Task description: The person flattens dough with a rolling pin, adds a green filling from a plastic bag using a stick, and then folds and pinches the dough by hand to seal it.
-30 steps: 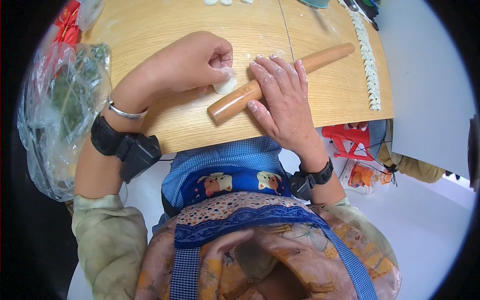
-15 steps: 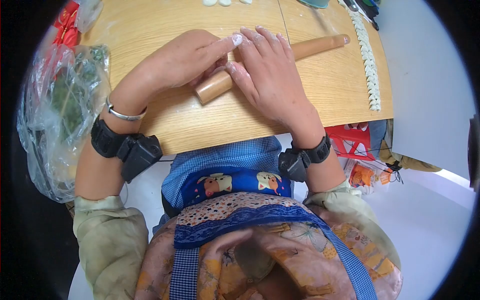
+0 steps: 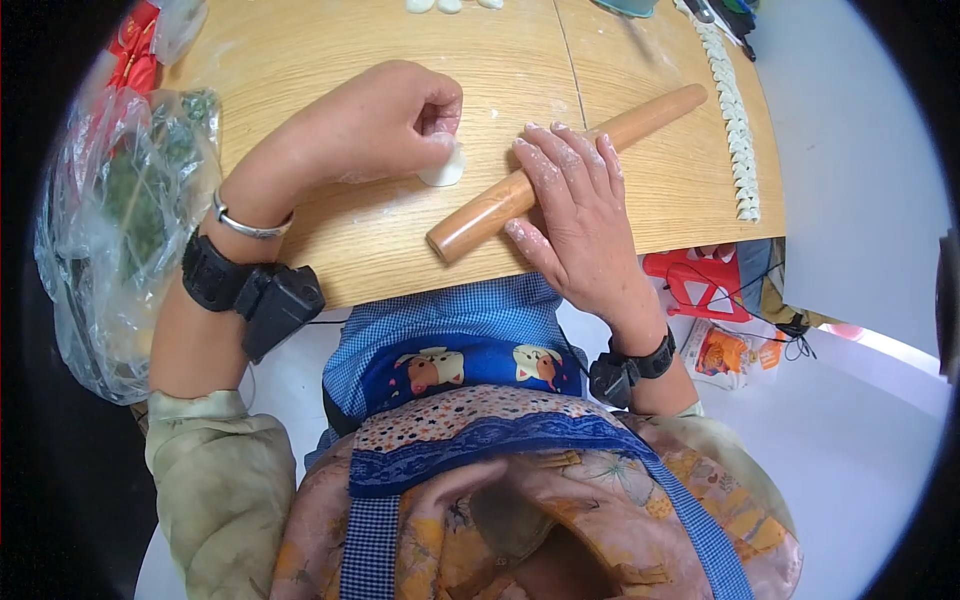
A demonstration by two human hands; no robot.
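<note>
White dough (image 3: pixel 443 173) is sitting pinched in the left hand (image 3: pixel 385 120), right hand (image 3: pixel 590 225) resting open on the rolling pin (image 3: pixel 478 220); seemingly mid-rolling, turning needing lightness.

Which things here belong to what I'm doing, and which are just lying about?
Seem to belong:
- rolling pin, under your right hand
- dough round, at your left fingertips
- row of white pieces, probably dough

Seem just lying about:
- clear plastic bag at left
- orange-and-white packet below the table
</note>
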